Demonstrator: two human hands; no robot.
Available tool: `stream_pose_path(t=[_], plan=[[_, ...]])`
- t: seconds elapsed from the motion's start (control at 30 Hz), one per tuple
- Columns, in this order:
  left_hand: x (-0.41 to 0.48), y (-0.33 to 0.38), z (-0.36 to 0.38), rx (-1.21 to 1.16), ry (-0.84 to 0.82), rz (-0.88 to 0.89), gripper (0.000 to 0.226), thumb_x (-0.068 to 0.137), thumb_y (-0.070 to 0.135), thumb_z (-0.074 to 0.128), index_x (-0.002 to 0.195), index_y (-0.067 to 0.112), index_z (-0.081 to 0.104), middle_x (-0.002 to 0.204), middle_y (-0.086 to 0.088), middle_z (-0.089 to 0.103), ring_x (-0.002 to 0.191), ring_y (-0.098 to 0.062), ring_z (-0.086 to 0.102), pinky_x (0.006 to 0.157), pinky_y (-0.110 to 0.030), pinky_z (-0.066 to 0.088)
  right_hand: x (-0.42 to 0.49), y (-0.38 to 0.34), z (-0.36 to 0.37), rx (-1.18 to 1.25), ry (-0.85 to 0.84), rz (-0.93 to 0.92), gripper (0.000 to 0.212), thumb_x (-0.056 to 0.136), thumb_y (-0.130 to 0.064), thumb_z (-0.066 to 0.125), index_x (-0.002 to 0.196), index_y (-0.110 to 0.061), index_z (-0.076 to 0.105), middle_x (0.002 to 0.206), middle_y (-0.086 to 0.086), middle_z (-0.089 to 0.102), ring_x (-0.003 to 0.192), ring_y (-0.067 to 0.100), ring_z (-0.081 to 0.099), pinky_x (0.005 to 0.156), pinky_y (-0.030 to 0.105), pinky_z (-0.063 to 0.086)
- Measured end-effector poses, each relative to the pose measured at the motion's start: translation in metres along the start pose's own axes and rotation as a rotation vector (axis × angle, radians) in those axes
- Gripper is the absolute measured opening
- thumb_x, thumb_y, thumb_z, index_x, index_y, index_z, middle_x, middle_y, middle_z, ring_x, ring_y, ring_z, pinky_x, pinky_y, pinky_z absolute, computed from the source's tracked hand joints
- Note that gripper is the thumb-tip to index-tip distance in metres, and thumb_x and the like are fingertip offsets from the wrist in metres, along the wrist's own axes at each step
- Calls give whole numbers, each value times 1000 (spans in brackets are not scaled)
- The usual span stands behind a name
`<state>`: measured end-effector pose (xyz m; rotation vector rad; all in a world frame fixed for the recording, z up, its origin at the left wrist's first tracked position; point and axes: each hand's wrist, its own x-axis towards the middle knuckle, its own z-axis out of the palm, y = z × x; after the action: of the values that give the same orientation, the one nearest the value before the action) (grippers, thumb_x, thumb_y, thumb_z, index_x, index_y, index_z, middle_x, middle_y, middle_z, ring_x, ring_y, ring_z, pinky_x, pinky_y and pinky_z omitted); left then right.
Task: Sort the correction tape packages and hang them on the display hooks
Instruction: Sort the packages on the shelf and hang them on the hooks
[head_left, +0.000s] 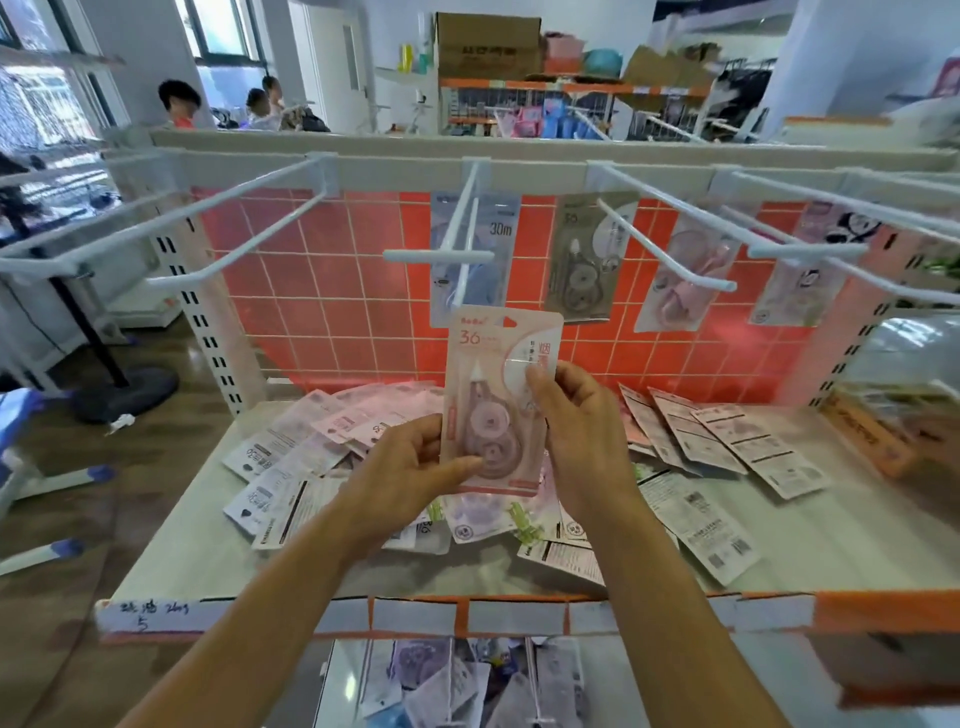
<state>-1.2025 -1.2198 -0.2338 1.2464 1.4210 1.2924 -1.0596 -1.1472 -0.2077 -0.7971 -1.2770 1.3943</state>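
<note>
Grips pink plastic-fronted correction tape package (493, 395) upright with left hand (410, 470) low and right hand (579, 431) at right edge (above scattered white packages (727, 447)).

Only one view is given: a wide-angle camera worn at head height, aimed forward and down. The shelf (857, 540) is seen close below, the hooks (439, 255) near ahead, the grid panel (322, 291) squarely faced behind them.

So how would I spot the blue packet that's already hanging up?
Find the orange tiled back panel of the display rack. Four packages hang against it; the pale blue correction tape package, printed "30m", is leftmost, behind the white T-ended wire hook. Its right-hand neighbour is a grey package.
</note>
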Motion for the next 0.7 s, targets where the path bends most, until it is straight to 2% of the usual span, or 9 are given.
stream_pose_path(t=[0.1,0.2,0.3,0.4,0.47,0.57,0.7], plan=[[-1,2,0,-31,-30,14,26,84,1,65,108,9,64,99,-4,75,93,-16,71,75,-22,56,-3,-7,1,22,-6,-22,20,91,-26,59,91,-8,69,97,23,68,97,50,59,81,66,48],[-4,3,-6,-15,-47,32,25,84,1,65,107,11,64,99,-2,74,94,-15,71,75,-22,56,-5,-10,4,15,-24,-32,16,92,-20,58,91,-9,69,94,17,71,95,41,65,82,62,50],[-12,3,-18,4,-64,46,24,82,7,68,105,14,63,100,2,74,96,-15,70,77,-23,56,-7,-11,12,11,-44,-42,13,92,-17,57,95,-11,69,93,9,73,89,27,69,81,48,57],[-24,0,-36,56,-46,40,27,81,13,72,107,15,64,102,0,74,98,-16,70,84,-28,56,-11,-12,29,24,-65,-48,12,92,-11,56,90,-12,68,86,1,72,80,16,68,71,32,58],[-32,-2,-50,47,-13,11,27,81,8,71,106,16,64,102,0,74,98,-17,69,86,-30,56,-15,-12,43,9,-90,-52,13,92,-9,56,88,-12,67,83,1,72,78,15,66,71,33,57],[-45,1,-70,1,10,-1,30,78,6,69,106,15,63,101,0,74,97,-17,70,84,-27,56,-22,-11,65,-18,-145,-80,13,92,-11,57,87,-12,69,89,9,71,81,21,65,77,43,55],[-60,3,-96,-9,37,4,32,81,-6,64,106,14,63,98,0,75,94,-16,71,79,-21,55,-32,-15,93,-1,-201,-128,12,92,-12,57,87,-9,68,83,5,71,76,19,65,69,35,55]])
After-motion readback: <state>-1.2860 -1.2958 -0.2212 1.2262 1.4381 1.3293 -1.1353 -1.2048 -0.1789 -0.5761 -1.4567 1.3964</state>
